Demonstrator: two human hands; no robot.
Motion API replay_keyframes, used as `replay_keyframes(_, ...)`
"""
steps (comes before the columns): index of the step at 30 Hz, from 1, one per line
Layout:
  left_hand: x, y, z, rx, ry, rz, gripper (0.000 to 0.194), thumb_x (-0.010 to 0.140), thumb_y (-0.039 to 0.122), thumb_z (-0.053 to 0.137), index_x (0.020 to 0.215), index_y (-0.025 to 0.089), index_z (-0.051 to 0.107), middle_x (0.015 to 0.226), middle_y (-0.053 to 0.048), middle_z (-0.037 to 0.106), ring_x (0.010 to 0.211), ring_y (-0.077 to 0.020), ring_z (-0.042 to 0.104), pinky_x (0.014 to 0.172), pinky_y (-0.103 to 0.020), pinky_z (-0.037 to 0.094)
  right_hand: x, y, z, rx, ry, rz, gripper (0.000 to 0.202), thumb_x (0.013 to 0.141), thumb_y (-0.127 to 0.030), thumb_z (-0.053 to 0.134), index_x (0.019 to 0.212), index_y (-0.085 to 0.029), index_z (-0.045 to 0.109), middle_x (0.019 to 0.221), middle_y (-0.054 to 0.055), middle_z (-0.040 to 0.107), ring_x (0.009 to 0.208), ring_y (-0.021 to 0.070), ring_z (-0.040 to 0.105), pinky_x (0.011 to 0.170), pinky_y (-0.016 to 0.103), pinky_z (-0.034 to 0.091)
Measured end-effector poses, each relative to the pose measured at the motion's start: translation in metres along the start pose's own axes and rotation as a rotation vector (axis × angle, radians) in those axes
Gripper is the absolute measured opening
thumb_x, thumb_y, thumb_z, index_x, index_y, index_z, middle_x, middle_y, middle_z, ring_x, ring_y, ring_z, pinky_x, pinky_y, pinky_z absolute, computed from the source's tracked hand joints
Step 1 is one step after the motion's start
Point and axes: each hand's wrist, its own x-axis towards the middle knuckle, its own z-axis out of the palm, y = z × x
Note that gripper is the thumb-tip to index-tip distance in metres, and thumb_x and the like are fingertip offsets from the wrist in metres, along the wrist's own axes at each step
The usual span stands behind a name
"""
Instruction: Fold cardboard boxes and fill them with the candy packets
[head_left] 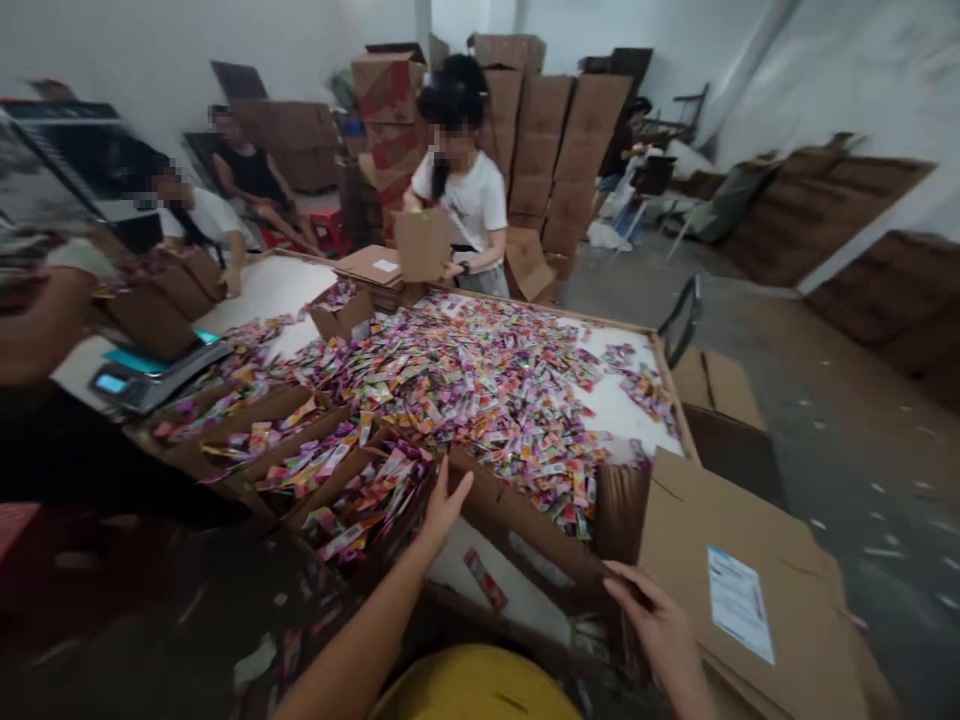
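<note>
Sachet-strewn table (630, 405) — at six o'clock a cardboard box (525, 520) is being steadied, left hand (442, 505) spread flat, right hand (656, 620) gripping its flap.

A large white table (626, 405) with a raised wooden rim. A wide heap of colourful small packets (480, 385) covers its middle. Open cardboard boxes (322, 465) holding packets line the near-left edge, beside a weighing scale (154, 375).

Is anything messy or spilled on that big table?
Yes. Colourful packets lie heaped loose across the table instead of in the boxes. One stray packet lies alone near the left hand.
</note>
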Motion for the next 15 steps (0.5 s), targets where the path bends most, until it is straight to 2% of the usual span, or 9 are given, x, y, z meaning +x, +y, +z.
replay_keyframes(2,0.012,0.013,-0.005,-0.019,-0.036,-0.029,0.069,0.077,0.063,0.060,0.129,0.018,0.049,0.141,-0.017,0.053,0.132,-0.0285,0.048,0.111,-0.041,0.036,-0.009,0.001,0.017,0.049,0.019,0.088,0.053,0.057,-0.069,0.069,0.080,-0.021,0.076,0.089,0.009,0.074,0.088,0.0278,0.068,0.081,0.036,0.056)
replay_keyframes(4,0.016,0.023,-0.005,0.016,0.012,-0.025,0.063,0.073,0.064,0.063,0.114,0.017,0.053,0.120,-0.017,0.064,0.114,-0.0282,0.059,0.100,-0.040,0.043,-0.018,0.003,0.026,0.088,0.041,0.164,0.053,0.056,-0.067,0.071,0.081,-0.021,0.076,0.090,0.009,0.075,0.090,0.0283,0.068,0.083,0.036,0.055)
replay_keyframes(7,0.015,0.029,0.001,0.082,0.046,0.032,0.055,0.068,0.061,0.069,0.099,0.017,0.055,0.103,-0.012,0.066,0.101,-0.0259,0.061,0.095,-0.039,0.044,-0.026,0.000,0.027,0.151,0.114,0.256,0.052,0.055,-0.066,0.072,0.081,-0.020,0.076,0.091,0.007,0.075,0.094,0.0297,0.067,0.088,0.037,0.053)
replay_keyframes(12,-0.003,0.033,-0.001,0.059,-0.022,0.188,0.043,0.075,0.051,0.066,0.101,0.018,0.057,0.097,-0.007,0.066,0.095,-0.0216,0.061,0.092,-0.036,0.045,-0.021,-0.010,0.023,0.339,0.315,0.451,0.055,0.049,-0.060,0.079,0.083,-0.018,0.077,0.094,0.009,0.076,0.106,0.0342,0.064,0.095,0.040,0.051)
replay_keyframes(13,-0.008,0.033,-0.004,0.049,-0.057,0.200,0.041,0.075,0.048,0.065,0.102,0.018,0.057,0.097,-0.006,0.066,0.095,-0.0212,0.062,0.092,-0.036,0.046,-0.018,-0.011,0.022,0.371,0.339,0.484,0.056,0.046,-0.058,0.081,0.083,-0.017,0.077,0.096,0.010,0.075,0.109,0.0347,0.063,0.096,0.041,0.050)
replay_keyframes(15,-0.018,0.032,-0.011,0.015,-0.223,0.205,0.039,0.076,0.043,0.064,0.105,0.018,0.057,0.102,-0.007,0.067,0.099,-0.0209,0.062,0.094,-0.035,0.047,-0.014,-0.012,0.018,0.418,0.376,0.561,0.056,0.045,-0.058,0.082,0.082,-0.016,0.076,0.097,0.012,0.075,0.110,0.0354,0.063,0.094,0.042,0.051)
